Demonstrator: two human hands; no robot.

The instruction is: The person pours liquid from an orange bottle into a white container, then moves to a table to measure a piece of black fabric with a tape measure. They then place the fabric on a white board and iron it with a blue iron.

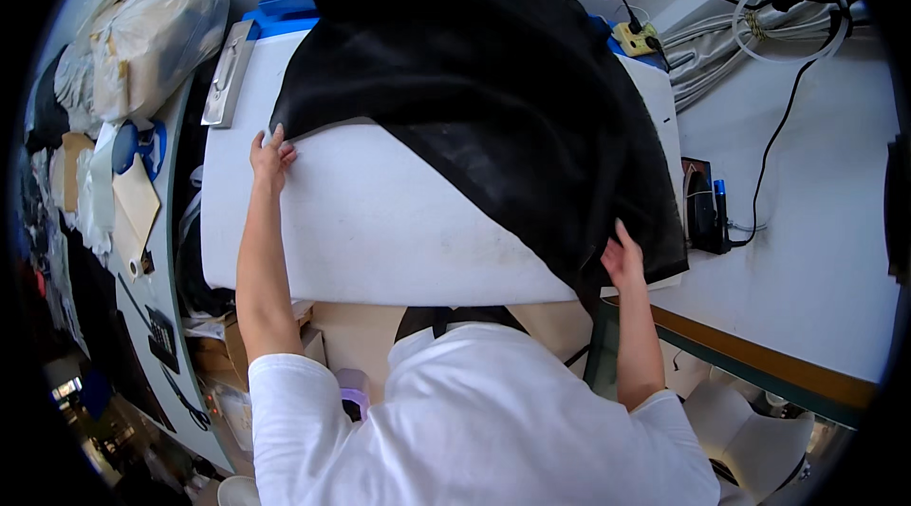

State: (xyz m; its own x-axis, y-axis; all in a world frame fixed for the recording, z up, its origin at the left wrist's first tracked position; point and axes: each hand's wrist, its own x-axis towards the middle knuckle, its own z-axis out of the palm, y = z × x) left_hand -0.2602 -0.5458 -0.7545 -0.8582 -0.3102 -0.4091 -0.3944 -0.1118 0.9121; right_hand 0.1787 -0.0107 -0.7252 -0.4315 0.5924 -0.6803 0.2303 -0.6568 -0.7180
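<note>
A large piece of black cloth [455, 64] lies across a white padded ironing board [370, 221], with folds over its far side and right half. Its lower left edge is pinched at the fingertips of my left hand [272, 157], and the other fingers are spread. My right hand [624, 260] touches the cloth's lower right part beside a fold. Some of its fingers are hidden against the cloth, so its grip is unclear. A narrow end of the cloth hangs past the board's near edge.
An iron [701, 207] stands right of the board, its black cord running up the white table [818, 221]. A metal tray [229, 75] sits at the board's far left. Scissors [186, 399] and a calculator [162, 328] lie on the left table. A white chair [747, 428] is at lower right.
</note>
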